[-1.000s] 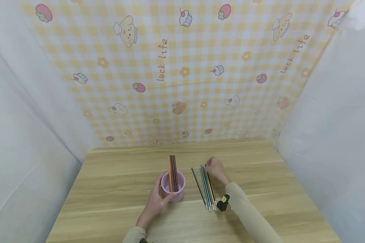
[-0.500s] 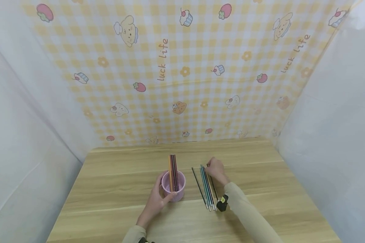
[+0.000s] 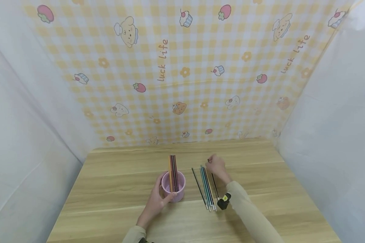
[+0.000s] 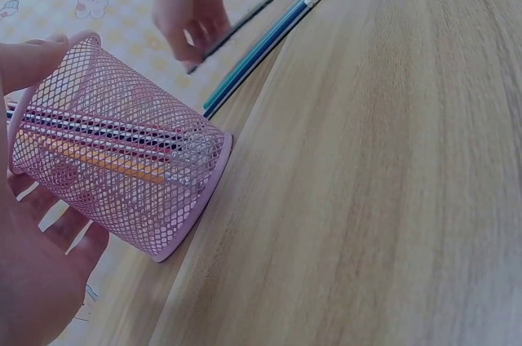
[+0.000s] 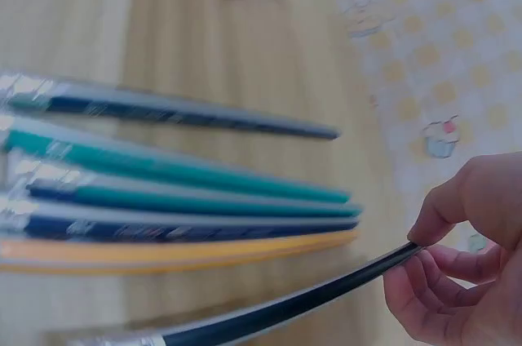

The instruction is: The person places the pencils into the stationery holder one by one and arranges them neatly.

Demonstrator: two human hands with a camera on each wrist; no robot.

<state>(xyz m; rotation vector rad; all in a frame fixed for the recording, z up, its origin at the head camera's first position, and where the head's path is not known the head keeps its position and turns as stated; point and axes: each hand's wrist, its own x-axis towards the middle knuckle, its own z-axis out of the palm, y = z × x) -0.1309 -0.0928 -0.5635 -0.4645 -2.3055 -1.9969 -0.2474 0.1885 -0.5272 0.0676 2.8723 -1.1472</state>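
Note:
My left hand (image 3: 153,202) grips a pink mesh pencil cup (image 4: 122,150), thumb at the rim and fingers around the far side. Inside the cup several pencils (image 3: 172,168), dark, reddish and orange, lean against the near rim. To the right, my right hand (image 3: 216,167) pinches the tip end of a black pencil (image 5: 285,307) between thumb and fingers; its silver end points back toward the wrist. Beside it lies a row of pencils on the table: two teal ones (image 5: 163,165), a dark blue one (image 5: 196,228), an orange one (image 5: 188,255), and a dark one (image 5: 204,114) set slightly apart.
The wood-grain table (image 3: 109,189) meets a yellow checked backdrop (image 3: 182,94) at its far edge. White curtains (image 3: 30,135) hang on both sides. A black wrist camera (image 3: 224,201) is strapped to the right sleeve, close to the row's near ends.
My right hand has drawn the black pencil away to the right of the row and raised its tip end. The left hand and cup have stayed in place.

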